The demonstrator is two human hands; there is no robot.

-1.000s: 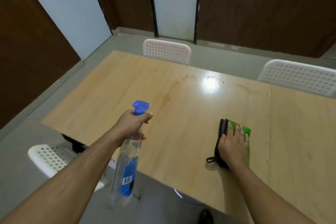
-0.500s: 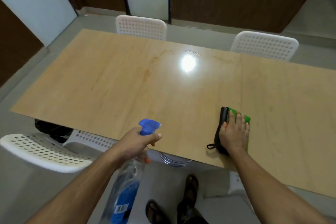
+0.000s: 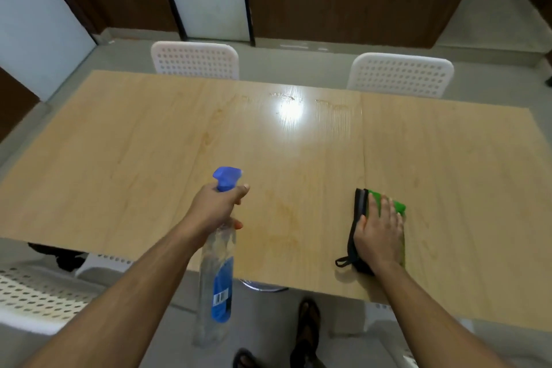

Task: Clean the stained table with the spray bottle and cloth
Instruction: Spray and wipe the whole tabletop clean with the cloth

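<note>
Holding the spray bottle (image 3: pixel 217 272) by its neck, I am curling my left hand (image 3: pixel 213 210) around it just under the blue nozzle, above the near edge of the table (image 3: pixel 119 164). It looks nearly empty, so probably light, its clear plastic maybe slick. My right hand (image 3: pixel 378 233) is pressing flat, fingers straight, on the soft folded cloth (image 3: pixel 388 206), which should slide easily. Farther out, faint stains are showing near the glare.
</note>
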